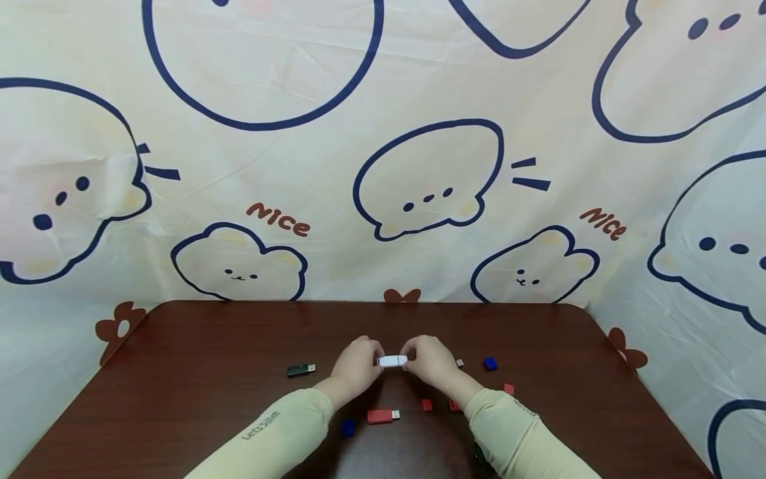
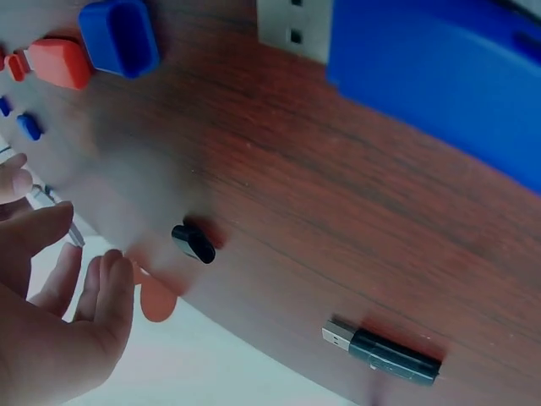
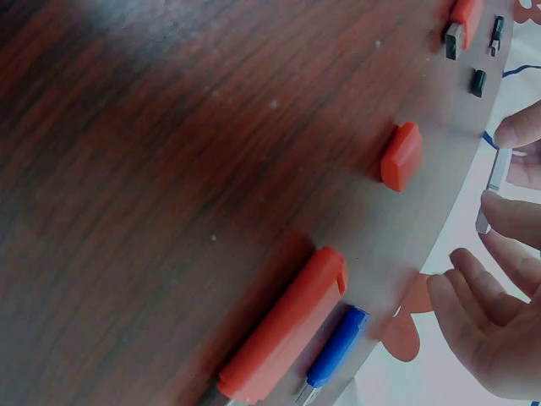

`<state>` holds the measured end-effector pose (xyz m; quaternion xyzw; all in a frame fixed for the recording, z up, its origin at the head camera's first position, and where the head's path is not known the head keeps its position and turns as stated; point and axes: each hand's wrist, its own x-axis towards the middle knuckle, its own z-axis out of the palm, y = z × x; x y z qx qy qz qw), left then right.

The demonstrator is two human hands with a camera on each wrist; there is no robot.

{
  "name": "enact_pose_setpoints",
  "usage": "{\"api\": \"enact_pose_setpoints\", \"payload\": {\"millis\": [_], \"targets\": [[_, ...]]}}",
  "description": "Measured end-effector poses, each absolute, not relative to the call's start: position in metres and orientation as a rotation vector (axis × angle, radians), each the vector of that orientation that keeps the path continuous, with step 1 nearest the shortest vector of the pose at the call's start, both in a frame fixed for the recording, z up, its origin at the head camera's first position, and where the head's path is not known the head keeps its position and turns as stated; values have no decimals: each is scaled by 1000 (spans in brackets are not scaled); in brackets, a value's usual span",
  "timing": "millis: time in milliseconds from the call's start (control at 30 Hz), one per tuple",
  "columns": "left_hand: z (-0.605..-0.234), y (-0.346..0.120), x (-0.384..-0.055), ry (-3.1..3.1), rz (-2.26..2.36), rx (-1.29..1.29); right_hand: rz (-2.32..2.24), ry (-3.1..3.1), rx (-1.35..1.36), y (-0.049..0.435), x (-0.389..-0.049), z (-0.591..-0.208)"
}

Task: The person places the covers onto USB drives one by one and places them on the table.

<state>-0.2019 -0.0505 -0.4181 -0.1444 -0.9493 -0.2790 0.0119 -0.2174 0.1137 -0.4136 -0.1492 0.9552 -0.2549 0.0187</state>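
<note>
Both hands hold a white USB stick (image 1: 392,361) level above the table, a hand at each end. My left hand (image 1: 358,364) pinches its left end between thumb and fingers. The right hand (image 1: 432,359) pinches the other end, near a thin seam across the stick. In the right wrist view the stick (image 3: 497,178) shows edge-on between the fingertips of both hands. Left of the left hand lies a black USB stick (image 1: 299,371) with its metal plug bare. A small black cap (image 2: 194,243) lies near it in the left wrist view.
On the brown table (image 1: 197,399) lie a red USB stick (image 1: 380,416), a red cap (image 1: 427,404) and blue caps (image 1: 348,428). A large blue USB stick (image 2: 431,80) lies close to the left wrist camera. Behind the table hangs a printed cloth (image 1: 335,166).
</note>
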Motion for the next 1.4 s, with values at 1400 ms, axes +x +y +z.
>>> {"api": "enact_pose_setpoints", "payload": {"millis": [1400], "targets": [[-430,-45,-206,-3001,-524,-511,-534,3014,-513,117,-221,-428]]}}
